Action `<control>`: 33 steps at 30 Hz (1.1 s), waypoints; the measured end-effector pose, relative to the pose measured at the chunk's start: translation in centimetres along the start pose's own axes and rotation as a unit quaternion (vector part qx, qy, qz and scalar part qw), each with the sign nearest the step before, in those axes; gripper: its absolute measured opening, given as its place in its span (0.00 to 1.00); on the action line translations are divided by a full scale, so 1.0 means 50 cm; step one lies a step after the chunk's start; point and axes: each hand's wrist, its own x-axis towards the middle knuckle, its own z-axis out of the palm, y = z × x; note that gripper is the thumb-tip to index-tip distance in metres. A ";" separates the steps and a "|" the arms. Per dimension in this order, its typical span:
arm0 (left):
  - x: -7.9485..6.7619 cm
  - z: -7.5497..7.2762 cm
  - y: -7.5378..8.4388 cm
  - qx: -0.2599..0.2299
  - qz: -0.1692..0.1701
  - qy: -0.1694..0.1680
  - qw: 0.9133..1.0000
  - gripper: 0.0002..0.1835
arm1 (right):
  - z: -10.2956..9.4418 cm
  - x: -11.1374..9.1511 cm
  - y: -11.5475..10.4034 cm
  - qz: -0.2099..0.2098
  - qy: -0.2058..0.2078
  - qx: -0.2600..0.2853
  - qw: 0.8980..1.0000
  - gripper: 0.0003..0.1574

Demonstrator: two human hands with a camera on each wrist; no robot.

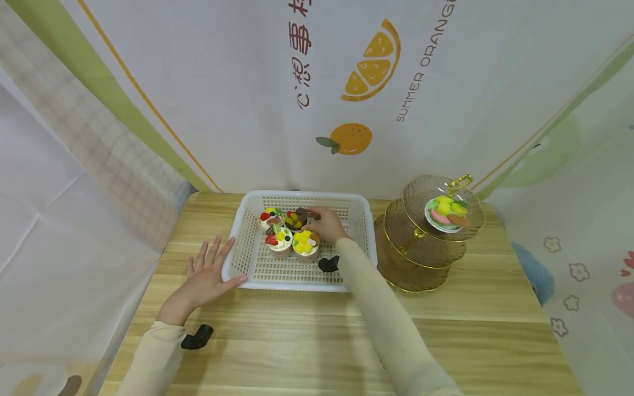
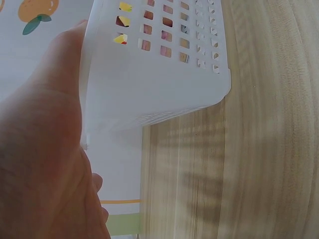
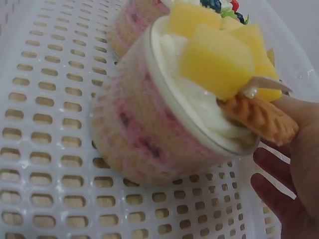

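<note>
1. A person's left hand [image 1: 210,275], fingers spread and straight, rests against the left end of a white rectangular plastic basket with perforated walls [image 1: 302,286]; the thumb lies along the front rim near the corner, with nothing gripped.

2. The person's right hand [image 1: 327,223] reaches inside the basket, fingers and thumb at the right edge of a dark-topped dessert cup with yellow fruit pieces [image 1: 295,221]. Whether the fingers pinch it cannot be told.

3. Just in front of that hand, a clear round dessert cup with pink-and-tan layers, white cream, yellow cubes and a ridged brown biscuit [image 3: 154,114] stands on the basket floor.

4. Beside it to the left sits a cream-topped dessert cup with a strawberry and a dark berry [image 1: 279,242]; behind that one is another white-creamed cup with red and yellow pieces [image 1: 268,221]. The four cups cluster close together.

5. Right of the basket, on a pale wooden table [image 1: 277,341], stands a tiered amber-tinted stand with gold rims [image 1: 426,253].

6. The stand's top tier bears a white-edged dessert with yellow cubes and a pink round [image 1: 448,212].
</note>
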 end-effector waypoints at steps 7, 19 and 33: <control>-0.001 -0.002 0.000 0.000 0.001 0.002 1.000 0.54 | 0.008 0.012 -0.005 0.006 -0.014 -0.011 1.000 0.44; -0.001 -0.002 0.005 -0.009 0.003 0.000 1.000 0.54 | 0.018 0.018 0.005 0.017 -0.020 -0.015 1.000 0.48; -0.001 -0.001 0.003 -0.016 0.003 0.002 1.000 0.54 | 0.033 0.015 0.001 0.020 -0.004 -0.045 0.999 0.50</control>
